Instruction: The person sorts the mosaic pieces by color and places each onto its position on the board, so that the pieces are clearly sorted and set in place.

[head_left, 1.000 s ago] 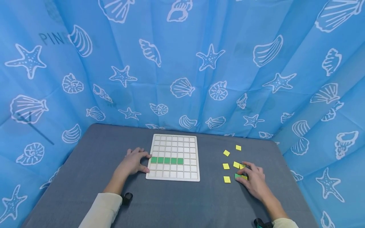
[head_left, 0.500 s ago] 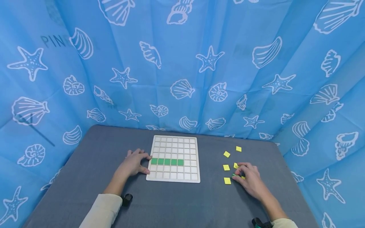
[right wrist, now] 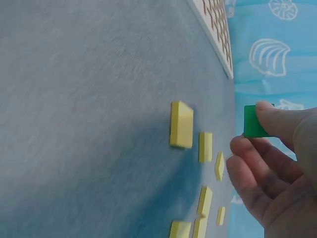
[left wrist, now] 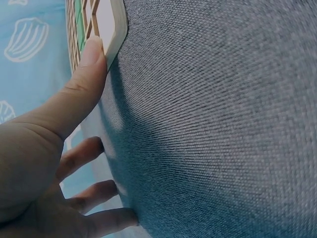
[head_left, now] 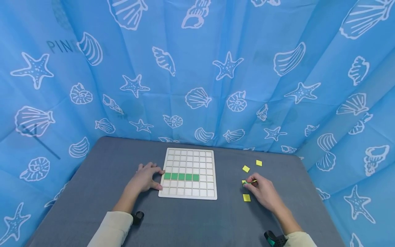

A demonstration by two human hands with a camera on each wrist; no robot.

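A white square grid board lies on the table, with a row of several green tiles set across it from the left side. My left hand is at the board's left edge; in the left wrist view its thumb lies straight against the rim, the other fingers spread beside it. My right hand pinches a loose green tile between thumb and fingers, raised above the yellow tiles. In the head view this hand covers some of those tiles.
Several yellow tiles lie scattered on the grey table, right of the board. A blue curtain with white shell prints hangs behind the table and along its sides.
My right hand has picked up the green tile from among the yellow ones and moved left with it, towards the board. My left hand stays at the board's edge.
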